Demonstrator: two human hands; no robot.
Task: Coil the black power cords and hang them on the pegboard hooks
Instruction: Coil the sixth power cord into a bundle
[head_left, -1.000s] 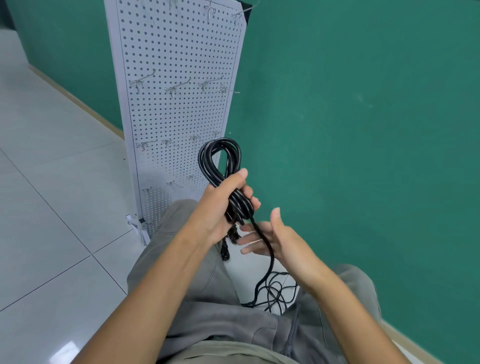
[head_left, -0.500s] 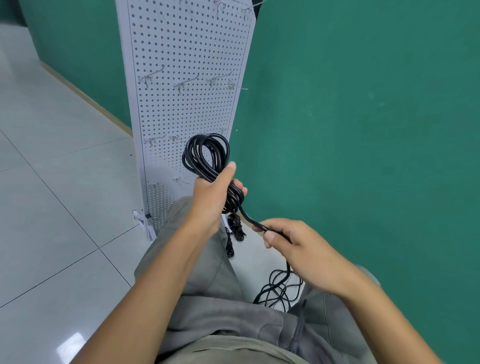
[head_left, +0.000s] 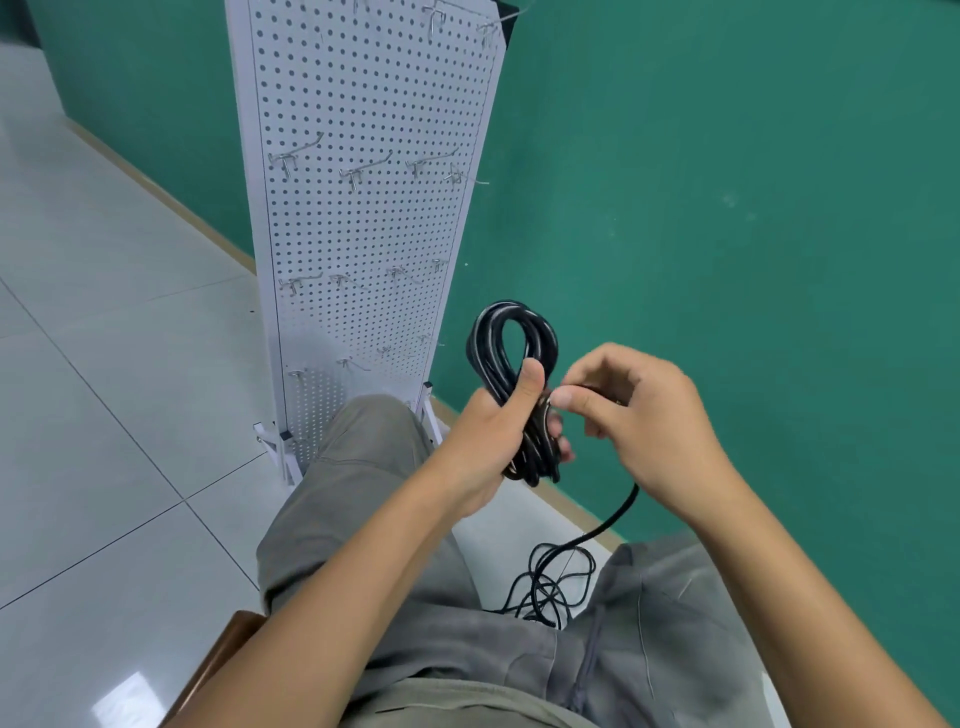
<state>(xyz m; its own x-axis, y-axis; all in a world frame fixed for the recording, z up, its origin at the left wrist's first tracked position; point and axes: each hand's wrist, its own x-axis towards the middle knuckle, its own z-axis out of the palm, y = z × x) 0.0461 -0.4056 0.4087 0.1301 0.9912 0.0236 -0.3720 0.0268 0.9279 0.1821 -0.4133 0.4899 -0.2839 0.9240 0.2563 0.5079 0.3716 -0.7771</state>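
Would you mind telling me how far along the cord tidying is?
Done: several loops of cord are gathered in the left hand. In hand: the right hand pinches the next stretch. Left: loose cord lies on the floor, and every visible hook on the pegboard is bare.

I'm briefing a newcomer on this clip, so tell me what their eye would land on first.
First, the glossy black coiled power cord at centre, gripped by the left hand while the right hand pinches its loose strand. Behind stands the tall white perforated pegboard with bare metal hooks, against a green wall. A tangle of uncoiled black cord lies on the floor between the knees.
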